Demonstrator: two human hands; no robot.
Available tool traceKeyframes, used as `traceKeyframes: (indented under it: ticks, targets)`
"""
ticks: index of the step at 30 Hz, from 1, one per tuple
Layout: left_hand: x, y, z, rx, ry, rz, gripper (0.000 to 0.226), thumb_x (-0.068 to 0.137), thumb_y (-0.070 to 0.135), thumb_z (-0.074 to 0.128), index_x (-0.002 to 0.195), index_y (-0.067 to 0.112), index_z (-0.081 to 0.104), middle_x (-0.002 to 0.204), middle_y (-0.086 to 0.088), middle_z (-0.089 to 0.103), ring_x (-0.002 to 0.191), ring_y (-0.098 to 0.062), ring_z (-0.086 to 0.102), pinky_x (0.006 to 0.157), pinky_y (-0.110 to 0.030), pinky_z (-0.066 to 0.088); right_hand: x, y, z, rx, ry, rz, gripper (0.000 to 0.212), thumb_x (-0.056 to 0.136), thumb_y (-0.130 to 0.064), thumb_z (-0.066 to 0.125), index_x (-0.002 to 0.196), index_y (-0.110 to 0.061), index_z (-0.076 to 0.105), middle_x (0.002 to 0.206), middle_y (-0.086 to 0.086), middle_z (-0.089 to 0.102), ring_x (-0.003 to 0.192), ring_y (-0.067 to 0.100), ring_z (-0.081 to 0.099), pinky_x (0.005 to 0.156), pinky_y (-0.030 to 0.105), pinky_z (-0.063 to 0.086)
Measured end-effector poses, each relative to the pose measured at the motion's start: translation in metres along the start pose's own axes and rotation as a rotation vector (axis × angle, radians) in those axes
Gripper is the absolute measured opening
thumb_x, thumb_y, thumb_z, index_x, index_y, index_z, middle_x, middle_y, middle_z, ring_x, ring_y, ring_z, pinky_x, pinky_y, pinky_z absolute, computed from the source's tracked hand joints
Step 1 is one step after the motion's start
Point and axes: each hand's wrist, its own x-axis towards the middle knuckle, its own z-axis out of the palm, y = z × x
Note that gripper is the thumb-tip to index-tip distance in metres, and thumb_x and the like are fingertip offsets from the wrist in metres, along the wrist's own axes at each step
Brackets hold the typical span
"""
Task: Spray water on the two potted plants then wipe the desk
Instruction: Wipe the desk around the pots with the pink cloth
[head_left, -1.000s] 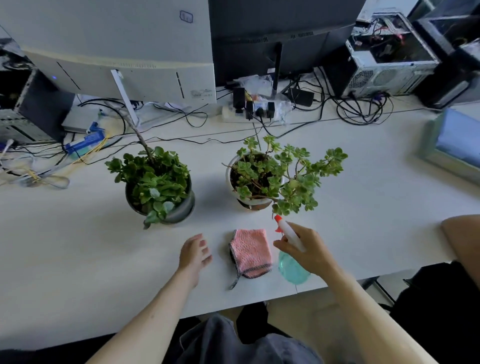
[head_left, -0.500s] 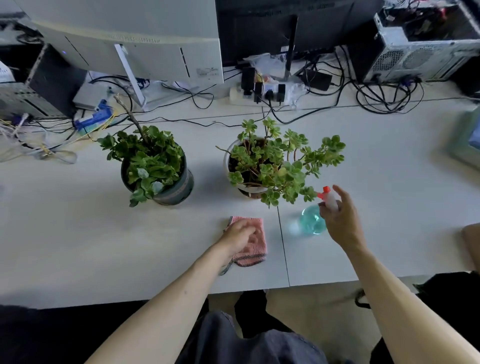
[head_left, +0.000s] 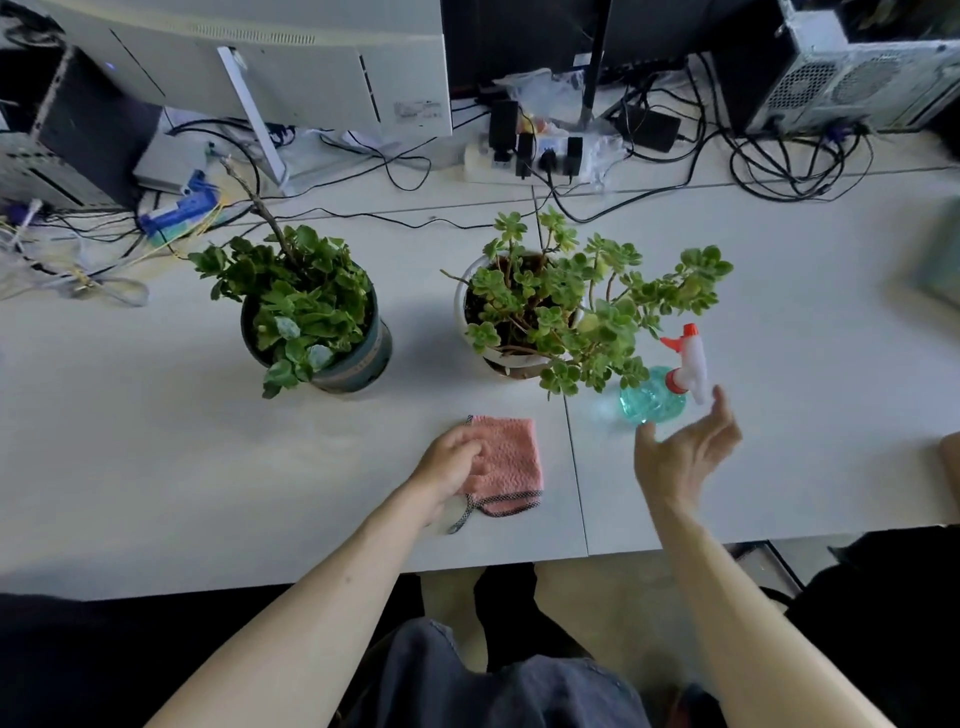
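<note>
Two potted plants stand on the white desk: a leafy one in a dark green pot on the left, and a sprawling succulent in a white pot at the middle. A teal spray bottle with a white and red nozzle stands on the desk just right of the white pot. My right hand hovers just in front of the bottle, fingers spread, not touching it. A folded pink cloth lies near the desk's front edge, and my left hand rests on its left side with fingers curled on it.
Two monitors, a power strip with plugs, tangled cables and computer cases line the back of the desk. Loose wires and a blue item lie at the back left. A person's elbow shows at the right edge.
My right hand set the spray bottle down right of the white pot and let go. My left hand moved right onto the pink cloth.
</note>
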Motion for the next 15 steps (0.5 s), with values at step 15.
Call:
traceKeyframes:
  ticks: [15]
  targets:
    - [-0.008, -0.038, -0.126, -0.020, 0.135, -0.149, 0.027, 0.100, 0.015, 0.041, 0.116, 0.019, 0.062, 0.103, -0.002, 0.063, 0.088, -0.021, 0.065, 0.068, -0.029, 0.051, -0.131, -0.014, 0.136, -0.560, -0.876, -0.442, 0.072, 0.102, -0.040, 0.040, 0.159, -0.021, 0.001, 0.167, 0.009, -0.009, 0.153, 0.031, -0.009, 0.122, 0.047, 0.001]
